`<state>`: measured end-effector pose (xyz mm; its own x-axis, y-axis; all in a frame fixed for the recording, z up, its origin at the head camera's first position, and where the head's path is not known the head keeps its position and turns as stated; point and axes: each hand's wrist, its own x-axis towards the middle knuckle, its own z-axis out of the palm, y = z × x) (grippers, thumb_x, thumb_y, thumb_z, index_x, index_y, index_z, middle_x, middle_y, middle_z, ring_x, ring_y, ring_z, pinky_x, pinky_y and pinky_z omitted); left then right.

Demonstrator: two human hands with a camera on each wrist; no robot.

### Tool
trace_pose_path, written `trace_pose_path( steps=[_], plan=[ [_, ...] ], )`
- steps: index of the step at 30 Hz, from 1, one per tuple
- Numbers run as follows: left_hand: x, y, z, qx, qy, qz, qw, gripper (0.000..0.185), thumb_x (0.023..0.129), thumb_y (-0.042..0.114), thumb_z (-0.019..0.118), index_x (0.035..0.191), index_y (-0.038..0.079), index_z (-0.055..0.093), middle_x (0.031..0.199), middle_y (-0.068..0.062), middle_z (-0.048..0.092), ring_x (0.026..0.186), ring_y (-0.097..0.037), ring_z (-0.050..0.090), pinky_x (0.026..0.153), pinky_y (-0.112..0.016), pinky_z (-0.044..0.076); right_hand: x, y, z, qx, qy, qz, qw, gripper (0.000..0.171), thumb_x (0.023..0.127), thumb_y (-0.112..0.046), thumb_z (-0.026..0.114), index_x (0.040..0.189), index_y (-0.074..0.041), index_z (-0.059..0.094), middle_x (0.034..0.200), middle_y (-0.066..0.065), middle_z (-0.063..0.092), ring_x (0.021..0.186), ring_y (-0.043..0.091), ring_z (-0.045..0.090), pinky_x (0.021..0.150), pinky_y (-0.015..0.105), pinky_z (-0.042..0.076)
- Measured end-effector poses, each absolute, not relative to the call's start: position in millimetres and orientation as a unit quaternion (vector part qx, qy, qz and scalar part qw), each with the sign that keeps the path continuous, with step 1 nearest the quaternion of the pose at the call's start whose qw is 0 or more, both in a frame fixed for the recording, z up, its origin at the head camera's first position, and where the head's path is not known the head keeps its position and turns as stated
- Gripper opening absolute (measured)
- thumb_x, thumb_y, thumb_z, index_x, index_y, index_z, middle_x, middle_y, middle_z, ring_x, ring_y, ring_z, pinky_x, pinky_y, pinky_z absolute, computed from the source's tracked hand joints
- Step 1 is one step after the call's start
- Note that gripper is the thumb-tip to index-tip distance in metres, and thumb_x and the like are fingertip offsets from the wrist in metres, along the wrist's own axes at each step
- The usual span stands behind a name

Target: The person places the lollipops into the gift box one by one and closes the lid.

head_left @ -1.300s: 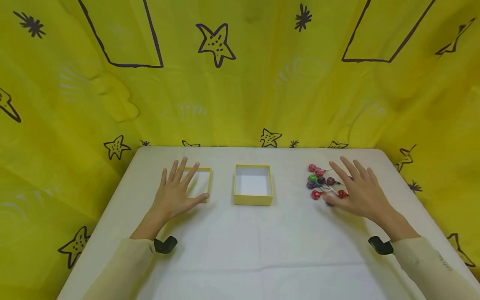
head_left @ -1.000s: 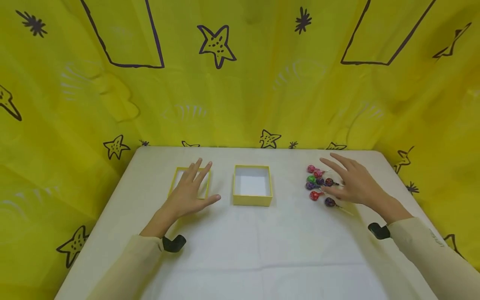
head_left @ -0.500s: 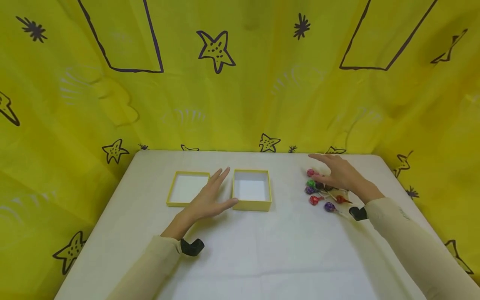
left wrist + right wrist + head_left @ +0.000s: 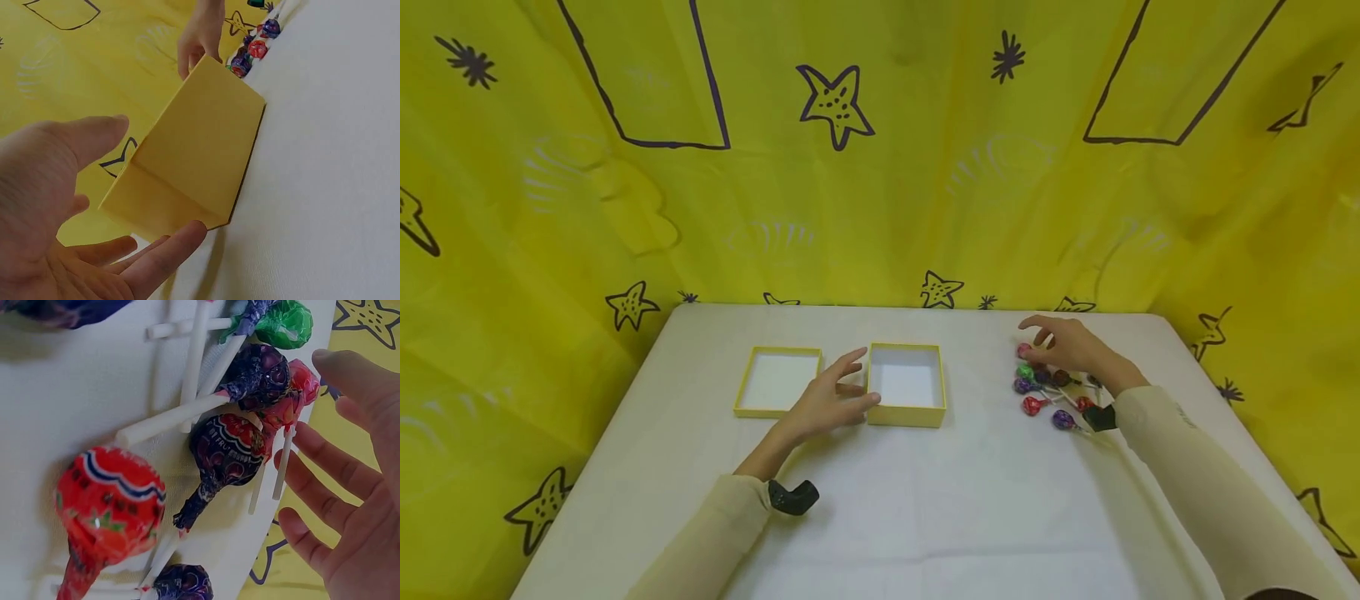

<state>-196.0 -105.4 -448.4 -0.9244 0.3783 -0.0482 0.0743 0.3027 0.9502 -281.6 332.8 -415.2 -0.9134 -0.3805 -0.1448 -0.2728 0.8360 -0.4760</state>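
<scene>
The left hand has been shifted from the lid to the box, fingers spread against its left wall; the right hand, loosely spread and holding nothing, is now poised over the lollipops right of the box; filling is judged imminent.

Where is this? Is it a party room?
Probably not a party room: it looks like a small set-up tabletop for filming. A white table is walled in by a yellow cloth with stars, and holds only a yellow box, its lid and lollipops.

white table, yellow star-printed backdrop, shallow yellow lid
</scene>
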Motion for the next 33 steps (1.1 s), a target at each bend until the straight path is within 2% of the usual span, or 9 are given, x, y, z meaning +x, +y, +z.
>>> trace_pose_path(
  steps=[5, 12, 20, 33],
  plan=[
    [-197, -104, -450, 0.141, 0.762, 0.611, 0.159, 0.085, 0.091, 0.018, 0.081, 0.161, 0.018, 0.033, 0.155, -0.021, 0.044, 0.131, -0.043, 0.053, 0.082, -0.042, 0.062, -285, 330, -416, -0.157, 0.947, -0.241, 0.143, 0.049, 0.098, -0.025, 0.072, 0.139, -0.004, 0.055, 0.113, 0.024, 0.069, 0.075, 0.022, 0.068, 0.068, 0.039, 0.061],
    [-197, -105, -452, 0.117, 0.732, 0.646, 0.182, 0.083, 0.089, 0.012, 0.082, 0.159, 0.018, 0.037, 0.153, -0.022, 0.045, 0.134, -0.042, 0.051, 0.085, -0.043, 0.061, -288, 326, -418, -0.166, 0.947, -0.234, 0.143, 0.036, 0.097, -0.018, 0.072, 0.128, -0.002, 0.063, 0.109, 0.022, 0.071, 0.076, 0.022, 0.066, 0.066, 0.037, 0.06],
    [-198, -106, -456, 0.13, 0.71, 0.664, 0.196, 0.082, 0.09, 0.009, 0.08, 0.159, 0.018, 0.036, 0.151, -0.024, 0.045, 0.132, -0.043, 0.051, 0.085, -0.045, 0.061, -290, 323, -418, -0.166, 0.947, -0.237, 0.143, 0.019, 0.097, -0.013, 0.071, 0.114, -0.006, 0.07, 0.103, 0.016, 0.073, 0.078, 0.022, 0.065, 0.066, 0.035, 0.059],
    [-198, -104, -454, 0.118, 0.708, 0.667, 0.202, 0.084, 0.088, 0.004, 0.081, 0.158, 0.017, 0.037, 0.149, -0.024, 0.047, 0.125, -0.038, 0.056, 0.082, -0.046, 0.062, -287, 318, -408, -0.187, 0.947, -0.226, 0.134, 0.019, 0.095, -0.01, 0.073, 0.113, -0.004, 0.071, 0.098, 0.011, 0.072, 0.078, 0.021, 0.065, 0.072, 0.038, 0.06]
  ],
)
